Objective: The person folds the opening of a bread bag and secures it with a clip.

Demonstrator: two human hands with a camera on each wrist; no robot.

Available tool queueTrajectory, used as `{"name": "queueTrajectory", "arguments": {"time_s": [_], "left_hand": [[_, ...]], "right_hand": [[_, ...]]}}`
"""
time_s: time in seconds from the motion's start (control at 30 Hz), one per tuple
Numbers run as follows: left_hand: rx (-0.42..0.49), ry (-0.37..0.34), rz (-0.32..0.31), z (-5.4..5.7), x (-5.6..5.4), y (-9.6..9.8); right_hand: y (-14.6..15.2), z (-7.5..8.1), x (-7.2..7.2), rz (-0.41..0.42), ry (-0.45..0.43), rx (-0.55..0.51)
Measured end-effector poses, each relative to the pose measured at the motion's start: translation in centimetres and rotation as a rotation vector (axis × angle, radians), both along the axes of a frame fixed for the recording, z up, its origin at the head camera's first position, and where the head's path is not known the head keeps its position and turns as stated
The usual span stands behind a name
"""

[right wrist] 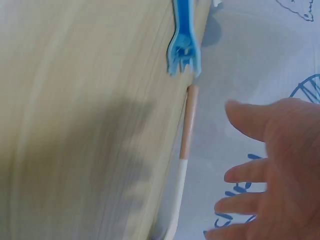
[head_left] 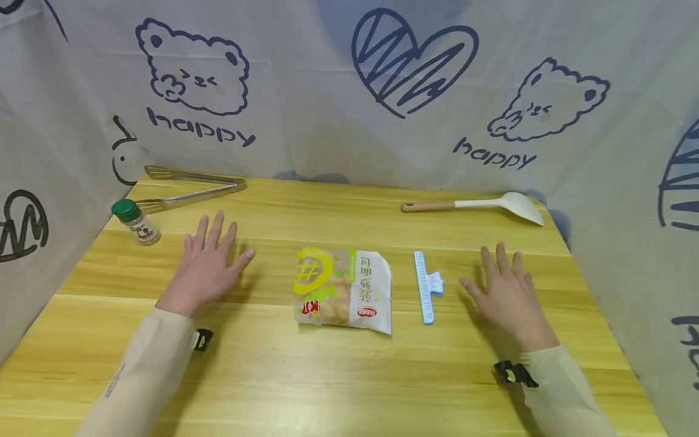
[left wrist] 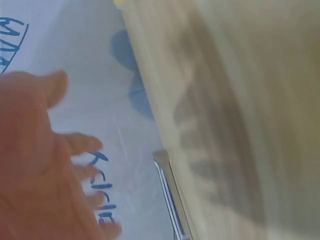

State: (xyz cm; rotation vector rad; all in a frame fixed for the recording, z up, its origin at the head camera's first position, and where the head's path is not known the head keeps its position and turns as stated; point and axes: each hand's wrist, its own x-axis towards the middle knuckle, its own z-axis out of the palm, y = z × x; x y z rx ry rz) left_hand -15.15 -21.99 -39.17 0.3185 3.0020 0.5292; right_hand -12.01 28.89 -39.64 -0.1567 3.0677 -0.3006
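Observation:
My left hand [head_left: 204,264] is over the table's left side with its fingers spread, holding nothing. A bread package [head_left: 343,290], part clear and part white, lies flat between the two hands. Just right of it is a light blue bag clip [head_left: 424,286], also visible in the right wrist view as a blue shape [right wrist: 184,42]. My right hand [head_left: 508,294] hovers to the right of the clip, fingers apart and nothing in its grasp. Both wrist views show the hands' shadows on the wood, apart from the hands.
Metal tongs [head_left: 204,189] lie spread at the back left, near a green-capped seasoning jar [head_left: 136,223]. At the back right rests a white ladle [head_left: 516,206] with a wooden handle end. White cloth [head_left: 306,91] with drawings borders the wooden table [head_left: 327,388].

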Motion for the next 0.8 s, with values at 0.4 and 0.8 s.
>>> {"name": "queueTrajectory", "arguments": {"time_s": [0.4, 0.8], "left_hand": [[0.385, -0.124, -0.253, 0.3, -4.0, 7.0], [0.349, -0.255, -0.400, 0.5, -5.8, 12.6]], "right_hand": [[-3.7, 0.9, -1.3, 0.074, 0.023, -0.403], [-7.6, -0.4, -2.5, 0.160, -0.074, -0.552]]}}
